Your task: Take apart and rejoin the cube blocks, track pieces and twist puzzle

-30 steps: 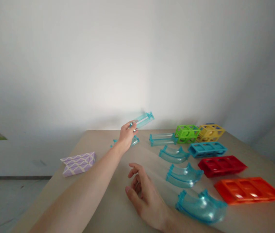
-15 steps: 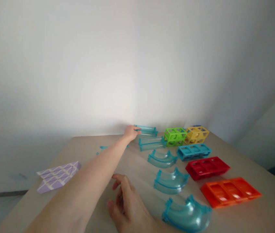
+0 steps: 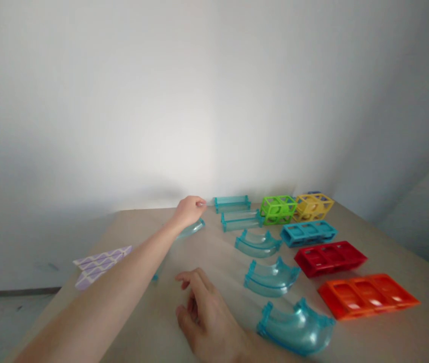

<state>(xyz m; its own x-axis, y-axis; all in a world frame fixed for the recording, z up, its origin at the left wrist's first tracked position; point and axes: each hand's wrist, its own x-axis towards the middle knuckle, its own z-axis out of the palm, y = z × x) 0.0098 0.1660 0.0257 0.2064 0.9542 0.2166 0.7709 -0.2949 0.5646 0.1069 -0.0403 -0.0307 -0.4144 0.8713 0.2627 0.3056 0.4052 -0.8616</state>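
My left hand (image 3: 191, 210) is raised near the wall with its fingers curled together and nothing visible in them. Just right of it lies a straight clear teal track (image 3: 232, 203), apart from the fingers, with a second straight track (image 3: 242, 220) nearer me. Below the hand a curved teal piece (image 3: 192, 229) is partly hidden by my forearm. My right hand (image 3: 209, 320) rests low in the middle, fingers loosely bent, thumb and forefinger apart, holding nothing. To its right, three curved teal tracks (image 3: 258, 244), (image 3: 271, 277), (image 3: 296, 327) form a column.
Green (image 3: 278, 209) and yellow (image 3: 313, 206) frame blocks stand at the back right. Nearer are blue (image 3: 309, 233), red (image 3: 331, 258) and orange (image 3: 368, 296) blocks. Purple patterned triangles (image 3: 101, 264) lie left, and a teal bit (image 3: 155, 277) shows beside my left forearm. A wall borders the table.
My left hand has let go of the far straight track and moved left. That track now lies parallel behind the second one. My right hand has barely moved. The view has shifted slightly.
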